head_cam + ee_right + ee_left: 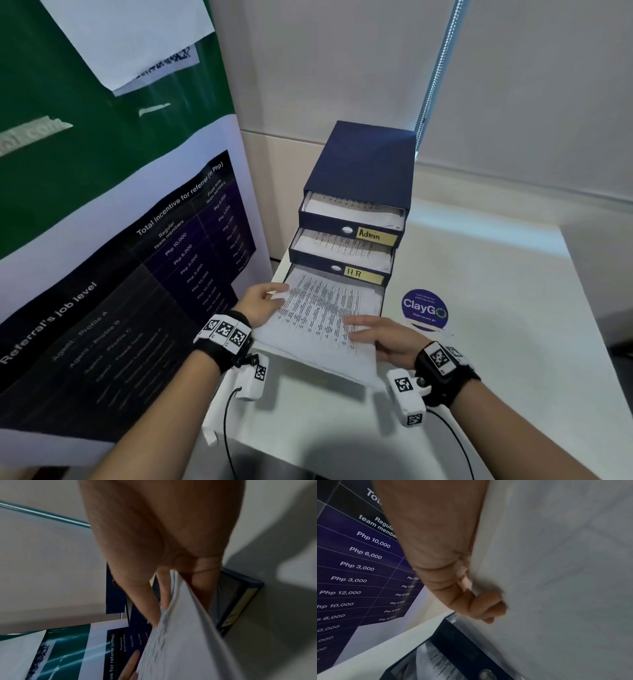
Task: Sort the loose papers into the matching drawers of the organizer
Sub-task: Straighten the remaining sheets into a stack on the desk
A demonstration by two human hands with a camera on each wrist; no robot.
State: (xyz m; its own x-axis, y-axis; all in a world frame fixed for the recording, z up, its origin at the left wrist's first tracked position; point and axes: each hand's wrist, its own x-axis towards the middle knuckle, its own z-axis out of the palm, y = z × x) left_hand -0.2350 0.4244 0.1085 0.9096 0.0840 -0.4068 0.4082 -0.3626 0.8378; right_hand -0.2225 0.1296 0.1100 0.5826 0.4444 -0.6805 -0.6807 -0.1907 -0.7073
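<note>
A navy drawer organizer (363, 164) stands on the white table (507, 291). Its Admin drawer (376, 235) and H.R drawer (359, 274) are pulled partly out, each with printed sheets inside. Over the lowest drawer (453, 642), pulled out furthest, lies a tilted stack of printed papers (318, 318). My left hand (270, 296) grips the stack's left edge, thumb on top and fingers curled beneath (488, 607). On the near right corner, my right hand (363, 329) pinches the stack (180, 642) with fingers above and below. The lowest drawer's label is hidden.
A tall poster board (137, 274) with a pay table stands close on the left, almost touching the organizer. A round ClayGo sticker (424, 310) lies on the table right of the drawers. A bead cord (438, 61) hangs behind. The table edge runs just below my wrists.
</note>
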